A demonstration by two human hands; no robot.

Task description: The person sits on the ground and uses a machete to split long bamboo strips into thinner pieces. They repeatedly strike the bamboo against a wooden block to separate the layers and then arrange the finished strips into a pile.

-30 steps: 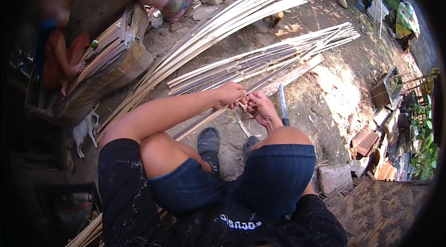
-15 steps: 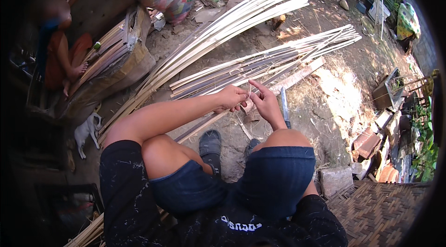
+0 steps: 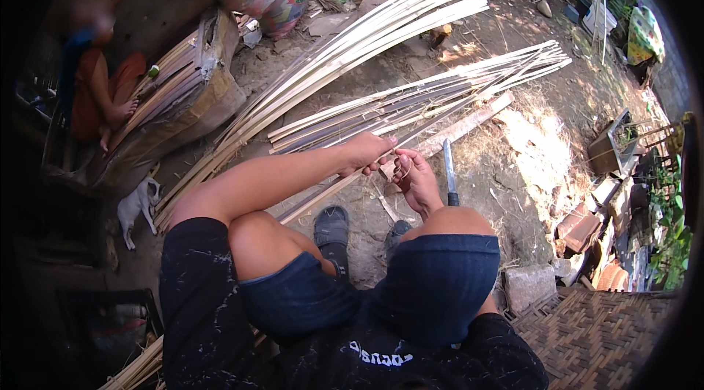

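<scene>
Long strips [image 3: 317,198] run through the left hand [image 3: 366,152], fingers curled round them, beside the right hand [image 3: 416,180], fingertips pinched narrow.

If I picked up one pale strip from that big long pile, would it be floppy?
One of those pale strips would probably bend and spring, because it's long and thin. Being so narrow, it's likely light. Its flat sides probably wouldn't let it roll.

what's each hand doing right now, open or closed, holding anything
Left hand: closed, holding a long narrow brown wooden strip.
Right hand: curled closed close by; what it grips, if anything, cannot be told.
</scene>
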